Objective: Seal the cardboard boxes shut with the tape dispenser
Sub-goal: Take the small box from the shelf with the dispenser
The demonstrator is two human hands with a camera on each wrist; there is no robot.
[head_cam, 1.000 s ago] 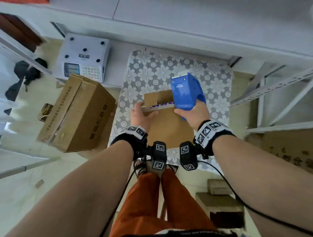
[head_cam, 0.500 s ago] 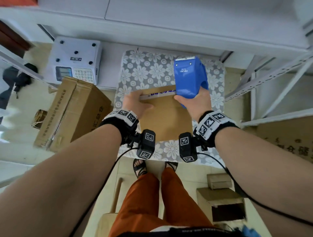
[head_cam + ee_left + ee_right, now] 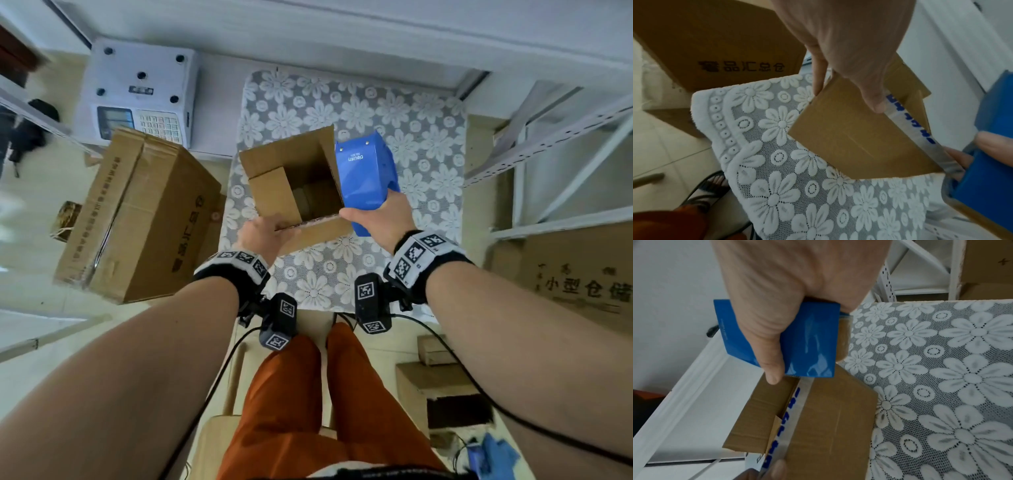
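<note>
Blue tape dispenser nose pointing away

Head view looks straight down, farther off; wrist views close in (both share small box edge).

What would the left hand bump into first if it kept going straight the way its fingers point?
The left hand is already gripping the near edge of the small cardboard box. Pushed straight on, it would probably go into the box's open mouth and meet the raised far flap, though depth is hard to judge.
</note>
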